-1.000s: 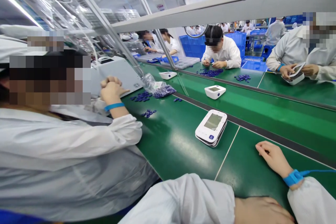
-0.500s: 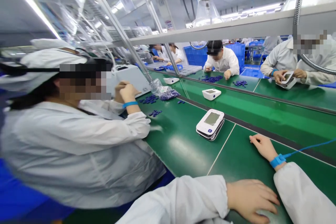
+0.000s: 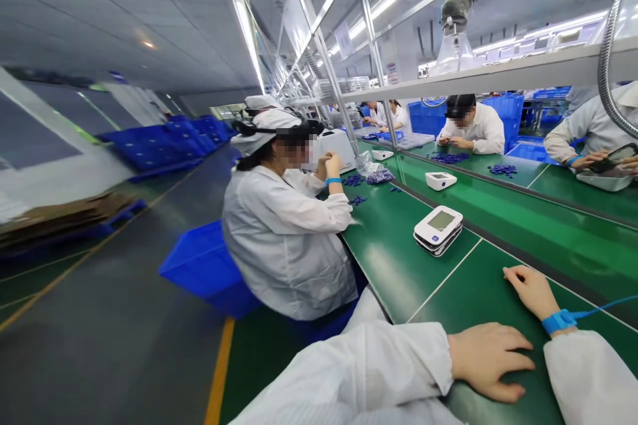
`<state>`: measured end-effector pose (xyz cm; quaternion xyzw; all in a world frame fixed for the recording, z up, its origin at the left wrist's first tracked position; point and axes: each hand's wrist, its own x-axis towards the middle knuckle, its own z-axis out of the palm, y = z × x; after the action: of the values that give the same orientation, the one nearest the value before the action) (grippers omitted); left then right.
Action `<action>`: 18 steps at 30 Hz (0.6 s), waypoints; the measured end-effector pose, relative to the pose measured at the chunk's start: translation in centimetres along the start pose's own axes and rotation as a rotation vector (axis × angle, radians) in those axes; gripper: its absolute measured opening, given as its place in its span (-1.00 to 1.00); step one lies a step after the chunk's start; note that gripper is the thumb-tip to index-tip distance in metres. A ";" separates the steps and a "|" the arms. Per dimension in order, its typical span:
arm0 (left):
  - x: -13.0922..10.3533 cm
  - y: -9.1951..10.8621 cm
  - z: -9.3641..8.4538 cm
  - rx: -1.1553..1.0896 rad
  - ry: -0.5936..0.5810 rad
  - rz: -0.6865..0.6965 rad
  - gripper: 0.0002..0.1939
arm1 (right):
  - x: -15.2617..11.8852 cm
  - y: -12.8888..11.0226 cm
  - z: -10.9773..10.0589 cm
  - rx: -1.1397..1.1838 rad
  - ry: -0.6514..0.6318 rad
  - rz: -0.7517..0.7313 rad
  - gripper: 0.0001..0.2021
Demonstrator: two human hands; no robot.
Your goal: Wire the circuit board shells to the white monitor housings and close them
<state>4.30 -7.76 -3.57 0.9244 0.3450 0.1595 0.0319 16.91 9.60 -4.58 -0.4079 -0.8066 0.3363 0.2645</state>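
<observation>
My left hand (image 3: 491, 358) lies palm down on the green worktable (image 3: 379, 265), its fingers spread and nothing in it. Farther along the table rests my right hand (image 3: 531, 289), loosely curled, side on to the surface, with no object visible in it. A blue wrist strap (image 3: 559, 322) with a blue cord circles my right wrist. Left of that hand, apart from it, is a small stack of white device housings (image 3: 438, 229); the top one has a grey screen and a blue button. Neither hand touches the stack.
A co-worker in white (image 3: 294, 232) sits at left beside small dark-blue parts (image 3: 356, 200) and a plastic bag (image 3: 379, 174). Another white device (image 3: 440, 180) stands on the green centre strip. Across sit more co-workers (image 3: 473, 126). A blue bin (image 3: 209, 265) stands on the floor.
My view has swung left, so the table and co-workers appear farther right and the aisle shows. My left fingers look more spread; my right hand stays curled. The stack stays in place.
</observation>
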 end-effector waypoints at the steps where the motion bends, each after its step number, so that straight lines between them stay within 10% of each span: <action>1: 0.0 0.0 0.1 0.002 -0.003 0.003 -0.49 | 0.0 0.1 0.0 0.000 -0.005 0.003 -0.48; 14: 0.3 -0.2 -0.8 0.124 -0.158 0.045 -0.47 | -2.8 2.9 -0.3 0.079 0.128 0.155 -0.51; 18: 0.3 -1.1 -1.4 0.108 -0.137 0.089 -0.53 | -3.6 0.2 -1.1 0.060 0.232 0.169 -0.51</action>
<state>3.42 -6.81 -2.38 0.9479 0.3088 0.0785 -0.0014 19.69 7.01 -4.63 -0.5025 -0.7229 0.3320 0.3385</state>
